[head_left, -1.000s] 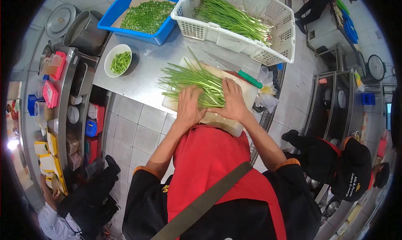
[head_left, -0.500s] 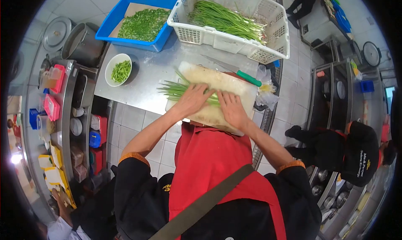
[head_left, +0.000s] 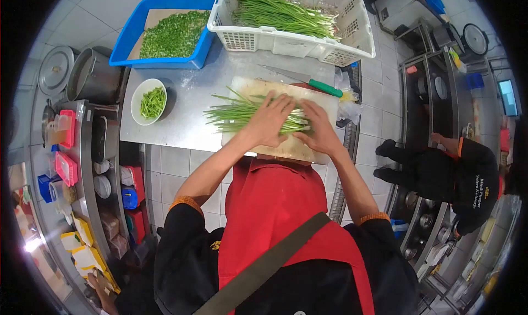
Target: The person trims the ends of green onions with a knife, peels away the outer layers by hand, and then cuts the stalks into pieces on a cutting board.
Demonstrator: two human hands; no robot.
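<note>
A bunch of green onions (head_left: 228, 114) lies across the white cutting board (head_left: 247, 86), its leafy ends sticking out past the board's left edge. My left hand (head_left: 272, 118) rests on top of the bunch, fingers spread over the stalks. Curved around the pale root ends is my right hand (head_left: 320, 129), its thumb near the stalks' lower side. Behind the board lies a knife with a green handle (head_left: 325, 88), touched by neither hand.
A white bowl of cut green stalks (head_left: 152, 102) sits left on the steel table (head_left: 187, 129). Behind stand a blue tub (head_left: 124, 45) of chopped greens and a white crate (head_left: 275, 42) of green onions. Co-workers are at the far right (head_left: 467, 177) and lower left (head_left: 104, 290).
Both hands have shifted on the bunch, the right one now around its root end. More of the stalks shows, spread wider. The view has moved slightly.
</note>
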